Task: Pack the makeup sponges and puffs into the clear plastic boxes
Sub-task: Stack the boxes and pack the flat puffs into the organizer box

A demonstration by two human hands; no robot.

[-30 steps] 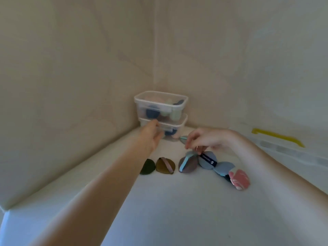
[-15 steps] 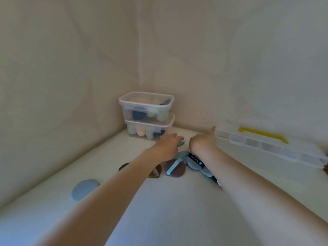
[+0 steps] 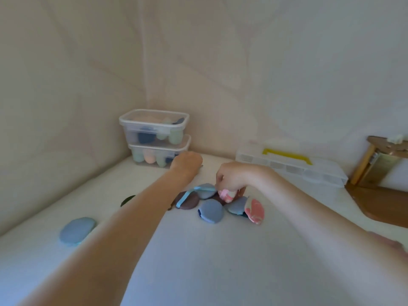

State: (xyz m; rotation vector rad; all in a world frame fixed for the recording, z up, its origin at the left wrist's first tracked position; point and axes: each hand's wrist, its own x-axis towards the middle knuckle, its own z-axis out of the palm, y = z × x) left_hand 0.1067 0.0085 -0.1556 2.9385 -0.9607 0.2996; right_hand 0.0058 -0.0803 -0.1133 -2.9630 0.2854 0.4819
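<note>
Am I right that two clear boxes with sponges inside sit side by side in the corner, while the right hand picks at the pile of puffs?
Not quite. The head view shows the two clear boxes stacked one on top of the other, not side by side. The rest holds: both have sponges inside, they sit in the corner, and the right hand picks at the pile of puffs.

Two stacked boxes of clear, smooth, slightly glossy plastic hold soft, matt foam sponges. The puffs on the table look like matt, velvety cloth; one brown puff carries a smooth blue ribbon strap. The table surface is white, smooth and matt. A flat case is frosted clear plastic with a glossy yellow plastic handle. At right, a stand looks like varnished wood.
</note>
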